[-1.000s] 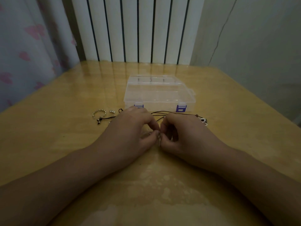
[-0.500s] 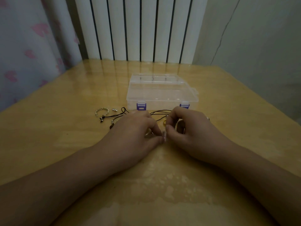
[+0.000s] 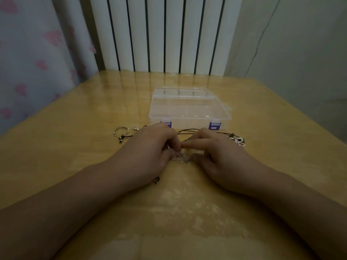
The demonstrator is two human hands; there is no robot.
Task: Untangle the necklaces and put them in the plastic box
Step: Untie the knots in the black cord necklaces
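Black cords [image 3: 187, 130] are lying tangled on the wooden surface [image 3: 75, 156], just in front of the closed clear box [image 3: 189, 109], and both hands are working on them at the middle. The left hand [image 3: 150, 147] is curling its fingers around a small shiny piece [image 3: 181, 158] of the necklaces, and the right hand [image 3: 216, 152] is now stretching its forefinger toward the left hand while its thumb is pinching the same piece from below. Half a second ago the right hand was covering the silver pendant [image 3: 237, 140]; now this pendant is showing again beside the right hand, and a small dark bead [image 3: 156, 180] is showing under the left wrist. I think the hands are pulling one cord a little apart, so the knot is loosening, but it is not yet open. The ring [image 3: 121, 130] on the left is staying in its place. The box lid is still shut, so nothing is going inside yet.
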